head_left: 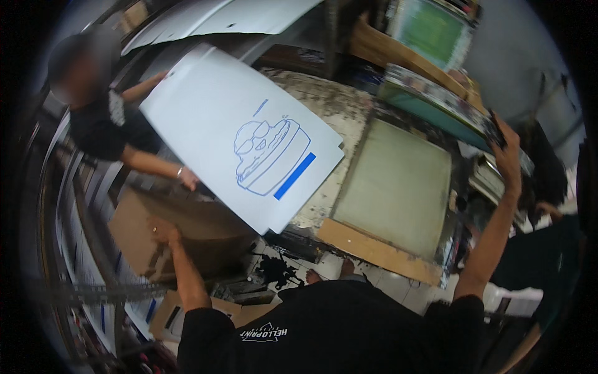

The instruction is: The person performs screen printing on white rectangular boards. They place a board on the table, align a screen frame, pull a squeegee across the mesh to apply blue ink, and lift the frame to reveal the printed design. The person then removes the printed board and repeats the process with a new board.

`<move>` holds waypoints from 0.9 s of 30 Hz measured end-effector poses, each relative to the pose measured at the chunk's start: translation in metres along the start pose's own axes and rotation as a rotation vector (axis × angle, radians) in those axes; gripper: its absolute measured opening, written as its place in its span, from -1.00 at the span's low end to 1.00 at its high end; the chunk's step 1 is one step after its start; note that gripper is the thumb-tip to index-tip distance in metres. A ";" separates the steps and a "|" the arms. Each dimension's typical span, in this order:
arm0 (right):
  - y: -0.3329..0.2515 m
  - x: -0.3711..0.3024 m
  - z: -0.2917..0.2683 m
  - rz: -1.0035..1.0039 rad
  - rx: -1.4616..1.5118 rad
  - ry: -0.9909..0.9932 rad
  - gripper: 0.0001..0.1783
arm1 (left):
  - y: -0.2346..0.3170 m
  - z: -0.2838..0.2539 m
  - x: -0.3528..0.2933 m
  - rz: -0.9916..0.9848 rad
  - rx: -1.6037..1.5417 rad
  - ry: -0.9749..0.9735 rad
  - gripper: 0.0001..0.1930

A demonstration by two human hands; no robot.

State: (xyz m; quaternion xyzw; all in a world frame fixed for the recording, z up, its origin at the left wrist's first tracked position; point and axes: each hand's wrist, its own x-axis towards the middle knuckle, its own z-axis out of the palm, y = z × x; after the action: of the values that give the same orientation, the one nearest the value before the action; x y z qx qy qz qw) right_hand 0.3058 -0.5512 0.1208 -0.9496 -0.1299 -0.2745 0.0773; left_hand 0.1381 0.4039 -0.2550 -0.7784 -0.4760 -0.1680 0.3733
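Note:
My left hand (165, 231) rests with its fingers laid out on a brown cardboard piece (134, 240), low at the left. Raised at the right, my right hand (507, 149) is closed around the dark end of a tilted screen-printing frame (430, 106). Below that frame lies a pale grey-green rectangular panel (398, 181) on the worktable, with a tan strip (380, 252) along its near edge. A co-worker holds a large white sheet (193, 106) by its left side. It bears a blue line drawing of a bowl of food and a solid blue bar.
The co-worker (99, 124) stands at the far left. Racks of white sheets (68, 212) run down the left side. A green screen (430, 31) leans at the back right. Black splatter (274, 269) marks the tiled floor. Another dark-clothed person (542, 249) is at the right.

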 end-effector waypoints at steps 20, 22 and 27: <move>0.085 -0.006 0.036 -0.021 0.043 -0.034 -0.31 | 0.005 -0.100 -0.032 -0.449 -1.074 -0.033 -0.66; 0.075 -0.007 0.030 0.015 0.025 -0.033 -0.28 | 0.001 -0.127 -0.043 -0.499 -1.142 0.090 -0.68; 0.053 0.003 0.022 0.078 0.012 -0.030 -0.26 | -0.048 -0.252 -0.034 -0.476 -1.233 0.144 -0.72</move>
State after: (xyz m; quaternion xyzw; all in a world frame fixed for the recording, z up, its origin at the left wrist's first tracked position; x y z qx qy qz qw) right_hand 0.3345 -0.5963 0.0998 -0.9575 -0.0955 -0.2564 0.0915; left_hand 0.1029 0.2091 -0.0885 -0.7098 -0.4254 -0.5390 -0.1570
